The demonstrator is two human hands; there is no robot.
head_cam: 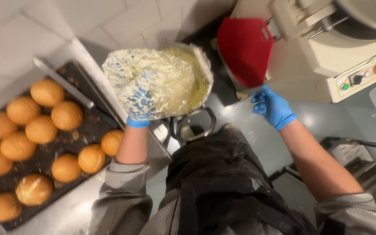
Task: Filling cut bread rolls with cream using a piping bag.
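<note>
The person's left hand point(139, 104), in a blue glove smeared with pale yellow cream, is raised and grasps a crumpled sheet of clear plastic film point(153, 80) that is coated with the same cream. The film is held up in front of a metal pot point(199, 74) whose inside shows more of the yellow cream; the pot sits tilted, with its looped handle point(194, 126) hanging just below it, near the person's dark apron point(223, 174).

The right hand point(271, 105), in a clean blue glove, hovers apart from the pot, fingers loosely curled and holding nothing, above a grey floor point(240, 117). Just beyond it stands a cream-coloured machine point(323, 56) with a red guard point(244, 48) and a panel of small buttons point(368, 74).

To the left, a dark baking tray point(88, 126) rests on the pale worktop point(62, 215) and carries many round golden bread rolls point(42, 129), most of them near one another, with crumbs scattered between. The roll closest to the left forearm lies at the tray's right edge.
</note>
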